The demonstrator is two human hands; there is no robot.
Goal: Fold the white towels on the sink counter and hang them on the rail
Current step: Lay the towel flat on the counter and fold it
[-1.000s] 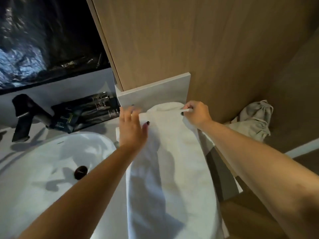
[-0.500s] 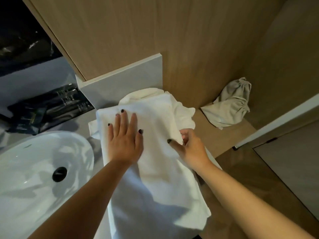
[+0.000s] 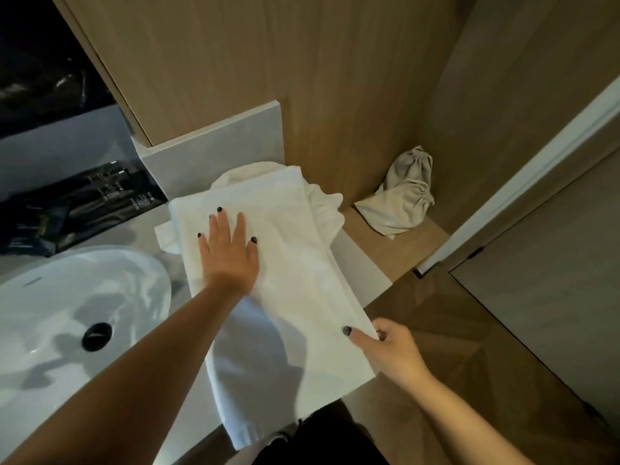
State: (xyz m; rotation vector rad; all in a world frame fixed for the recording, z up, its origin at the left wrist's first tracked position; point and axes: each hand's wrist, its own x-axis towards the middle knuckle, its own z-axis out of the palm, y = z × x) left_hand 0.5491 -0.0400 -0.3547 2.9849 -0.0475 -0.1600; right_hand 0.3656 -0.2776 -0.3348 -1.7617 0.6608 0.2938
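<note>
Now the left hand (image 3: 229,253) lies flat, fingers straight, pressing the towel (image 3: 295,280) onto the worktop (image 3: 362,266) beside the sink (image 3: 67,297). Its near end hangs over the front edge. The right hand (image 3: 389,350) pinches the towel's right edge between thumb and curled fingers.

white towel (image 3: 295,263) | folded lengthwise, flat | on sink counter (image 3: 147,236), near end overhanging front edge

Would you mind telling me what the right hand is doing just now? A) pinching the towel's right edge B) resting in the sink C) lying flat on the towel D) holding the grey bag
A: the right hand pinches the right edge of the towel, thumb on top, while the left hand lies flat on it.
</note>
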